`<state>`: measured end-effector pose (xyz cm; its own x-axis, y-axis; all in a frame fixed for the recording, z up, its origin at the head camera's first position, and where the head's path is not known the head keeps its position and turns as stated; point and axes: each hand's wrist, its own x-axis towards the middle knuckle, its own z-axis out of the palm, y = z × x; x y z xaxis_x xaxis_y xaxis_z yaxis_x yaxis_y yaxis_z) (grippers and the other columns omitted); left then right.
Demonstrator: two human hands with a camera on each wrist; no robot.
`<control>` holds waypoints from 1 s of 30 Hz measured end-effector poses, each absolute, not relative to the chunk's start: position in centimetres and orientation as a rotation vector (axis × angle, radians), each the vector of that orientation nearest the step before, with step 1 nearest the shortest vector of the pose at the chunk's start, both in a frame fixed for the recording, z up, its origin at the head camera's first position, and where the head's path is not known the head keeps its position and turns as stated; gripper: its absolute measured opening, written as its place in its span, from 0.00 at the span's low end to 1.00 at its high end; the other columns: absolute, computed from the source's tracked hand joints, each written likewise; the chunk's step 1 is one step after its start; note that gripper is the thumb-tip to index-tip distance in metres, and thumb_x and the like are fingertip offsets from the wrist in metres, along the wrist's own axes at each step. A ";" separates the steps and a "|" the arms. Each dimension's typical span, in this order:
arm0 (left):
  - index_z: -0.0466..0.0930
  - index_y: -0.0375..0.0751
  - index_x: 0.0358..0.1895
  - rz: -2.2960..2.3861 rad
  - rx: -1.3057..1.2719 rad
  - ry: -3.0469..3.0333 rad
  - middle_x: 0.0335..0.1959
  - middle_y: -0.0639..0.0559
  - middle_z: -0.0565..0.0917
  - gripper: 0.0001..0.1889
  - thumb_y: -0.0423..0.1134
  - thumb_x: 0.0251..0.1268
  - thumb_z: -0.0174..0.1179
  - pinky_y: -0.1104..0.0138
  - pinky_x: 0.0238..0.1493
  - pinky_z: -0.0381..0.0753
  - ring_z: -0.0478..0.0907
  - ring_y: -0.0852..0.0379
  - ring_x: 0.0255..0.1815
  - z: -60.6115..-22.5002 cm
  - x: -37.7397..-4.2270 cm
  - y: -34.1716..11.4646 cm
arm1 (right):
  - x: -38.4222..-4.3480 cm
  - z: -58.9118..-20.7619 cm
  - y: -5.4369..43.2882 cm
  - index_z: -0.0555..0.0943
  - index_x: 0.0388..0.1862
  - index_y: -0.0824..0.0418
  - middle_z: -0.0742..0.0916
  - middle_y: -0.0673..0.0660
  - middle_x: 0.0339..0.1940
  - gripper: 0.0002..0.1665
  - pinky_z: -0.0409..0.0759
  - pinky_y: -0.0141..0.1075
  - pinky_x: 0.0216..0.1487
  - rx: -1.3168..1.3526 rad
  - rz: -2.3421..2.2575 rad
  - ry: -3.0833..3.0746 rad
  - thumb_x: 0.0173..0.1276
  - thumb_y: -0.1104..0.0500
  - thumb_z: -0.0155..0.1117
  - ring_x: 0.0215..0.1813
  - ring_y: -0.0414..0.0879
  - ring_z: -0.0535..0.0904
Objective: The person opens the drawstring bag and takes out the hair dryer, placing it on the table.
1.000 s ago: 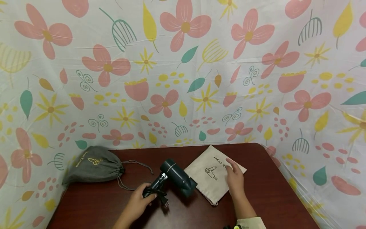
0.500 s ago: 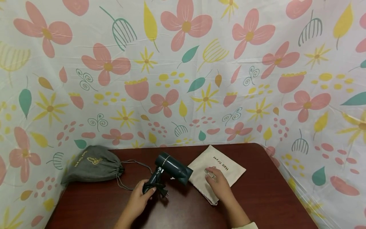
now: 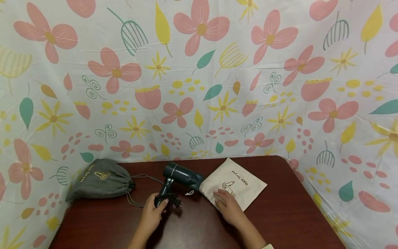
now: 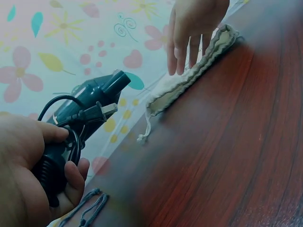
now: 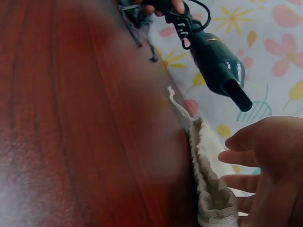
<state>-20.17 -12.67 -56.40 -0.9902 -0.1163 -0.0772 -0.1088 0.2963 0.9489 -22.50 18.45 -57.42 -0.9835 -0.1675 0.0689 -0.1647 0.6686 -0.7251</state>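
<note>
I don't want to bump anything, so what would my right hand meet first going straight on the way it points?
Most likely the printed cream cloth drawstring pouch: the fingers of your right hand point toward it in both wrist views. Depth is unclear, so they may already touch it.

A dark reddish-brown tabletop of glossy wood grain [image 3: 298, 214] has rounded far corners. At its far left lies a plump grey fabric drawstring pouch [image 3: 107, 185] with gold lettering and a gold emblem, its gathered neck to the right, thin grey cords [image 4: 102, 201] looping out. Behind and along both sides hangs a creased white cloth [image 3: 199, 81] printed with pink flowers, yellow blooms and teal leaves.
</note>
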 end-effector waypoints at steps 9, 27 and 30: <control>0.71 0.31 0.63 -1.870 0.314 -2.512 0.42 0.41 0.77 0.25 0.43 0.72 0.61 0.66 0.24 0.78 0.77 0.54 0.27 -56.8 -20.4 -12.4 | -21.8 -57.6 18.4 0.85 0.57 0.63 0.85 0.58 0.58 0.18 0.72 0.56 0.68 -0.371 -1.046 3.012 0.72 0.58 0.64 0.66 0.58 0.78; 0.70 0.28 0.62 -1.807 0.335 -2.535 0.47 0.39 0.77 0.24 0.43 0.74 0.59 0.67 0.31 0.77 0.80 0.55 0.34 -56.9 -20.6 -11.8 | -21.4 -57.5 21.3 0.87 0.51 0.61 0.89 0.55 0.51 0.14 0.75 0.51 0.66 -0.285 -0.867 3.156 0.68 0.60 0.67 0.61 0.55 0.82; 0.70 0.27 0.63 -1.779 0.329 -2.553 0.47 0.39 0.77 0.24 0.43 0.74 0.59 0.67 0.33 0.76 0.80 0.55 0.34 -57.0 -20.7 -11.8 | -21.5 -57.5 21.9 0.87 0.52 0.61 0.89 0.55 0.51 0.14 0.75 0.52 0.65 -0.232 -0.861 3.155 0.69 0.59 0.66 0.61 0.56 0.82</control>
